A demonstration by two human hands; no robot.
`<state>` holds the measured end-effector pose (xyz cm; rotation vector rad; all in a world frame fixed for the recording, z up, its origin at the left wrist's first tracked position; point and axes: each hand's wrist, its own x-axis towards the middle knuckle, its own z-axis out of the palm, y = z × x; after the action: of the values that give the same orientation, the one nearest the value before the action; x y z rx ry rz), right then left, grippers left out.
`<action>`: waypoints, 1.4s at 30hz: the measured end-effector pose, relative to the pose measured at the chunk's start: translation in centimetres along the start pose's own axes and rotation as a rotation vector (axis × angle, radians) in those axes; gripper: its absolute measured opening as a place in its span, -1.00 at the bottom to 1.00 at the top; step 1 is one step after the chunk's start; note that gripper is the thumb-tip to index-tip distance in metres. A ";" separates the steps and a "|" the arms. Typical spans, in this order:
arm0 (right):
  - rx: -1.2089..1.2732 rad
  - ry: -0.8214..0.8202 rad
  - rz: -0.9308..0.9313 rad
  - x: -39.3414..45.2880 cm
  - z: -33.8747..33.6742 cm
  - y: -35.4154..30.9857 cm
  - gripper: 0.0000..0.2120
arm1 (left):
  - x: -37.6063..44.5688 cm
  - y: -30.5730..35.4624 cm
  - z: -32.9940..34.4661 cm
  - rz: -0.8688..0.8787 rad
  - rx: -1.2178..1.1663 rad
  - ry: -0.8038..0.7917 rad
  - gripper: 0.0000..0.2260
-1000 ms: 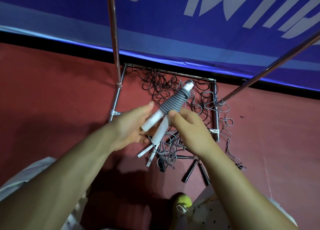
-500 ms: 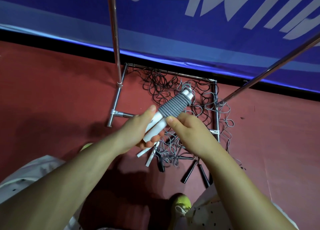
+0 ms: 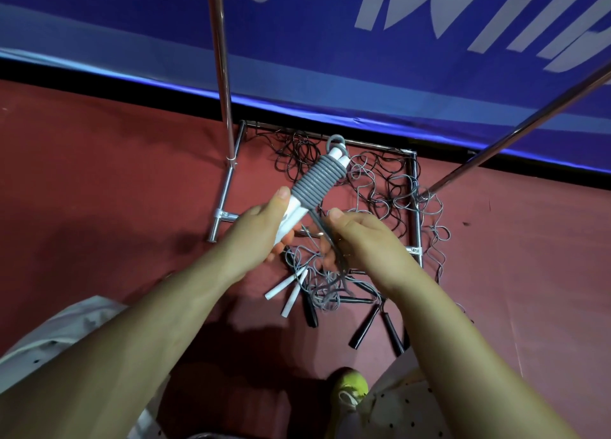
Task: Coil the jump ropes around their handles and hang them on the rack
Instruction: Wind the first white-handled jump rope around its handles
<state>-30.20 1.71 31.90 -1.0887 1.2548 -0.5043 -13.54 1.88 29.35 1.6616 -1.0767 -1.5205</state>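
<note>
— Jump rope (image 3: 317, 182) with white handles: where is it?
— Above the rack's floor frame (image 3: 414, 207), gripped by the left hand (image 3: 264, 232) at the handles' lower end, grey cord coiled above.
— And the right hand (image 3: 357, 237)?
— Right of the handles, pinching the loose cord end. Loose ropes (image 3: 370, 187) lie inside that frame.

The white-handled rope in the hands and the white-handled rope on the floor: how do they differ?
The held rope has its grey cord wound in tight coils round its paired handles; the floor rope has a loose, tangled cord. The held rope is gripped by the left hand, while the right hand pulls its free cord; the floor rope lies untouched. Both have white handles and grey cord.
</note>
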 end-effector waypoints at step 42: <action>-0.069 0.014 0.039 0.3 -0.7 0.4 -0.54 | -1.9 1.2 0.1 -0.136 -0.230 -0.347 -0.51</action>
<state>-30.87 1.35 31.46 -1.1181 1.3117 -0.4419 -13.85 3.03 31.24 1.3677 -0.9304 -1.9937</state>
